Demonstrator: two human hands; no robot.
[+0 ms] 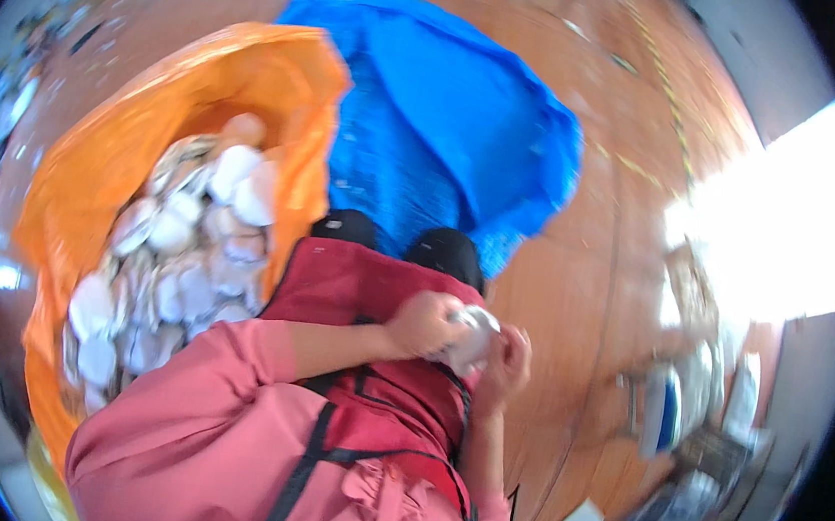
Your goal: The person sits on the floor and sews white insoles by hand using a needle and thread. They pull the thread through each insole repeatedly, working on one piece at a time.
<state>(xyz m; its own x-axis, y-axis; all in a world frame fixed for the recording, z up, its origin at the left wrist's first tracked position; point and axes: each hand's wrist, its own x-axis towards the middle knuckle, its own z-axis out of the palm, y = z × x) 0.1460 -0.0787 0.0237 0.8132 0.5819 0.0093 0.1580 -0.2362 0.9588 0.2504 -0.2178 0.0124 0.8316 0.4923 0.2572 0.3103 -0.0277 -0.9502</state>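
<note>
Above the red apron [345, 279] on my lap, both hands hold a small white, soft-looking piece [473, 342]. The fingers of my left hand [424, 325] are closed on its left side. My right hand [507, 363] pinches its right edge. Motion blur hides its exact kind. To my left stands a wide-open orange sack [74, 177], holding a heap of rounded white and pale pink pad-like pieces [174, 227].
A blue plastic sack or sheet [444, 92] spreads ahead of my dark shoes [446, 253]. Brown floor [557, 374] carries yellow-and-black tape [662, 73] at the far right. White bundles [692, 387] and other blurred items stand at the right, near a bright opening.
</note>
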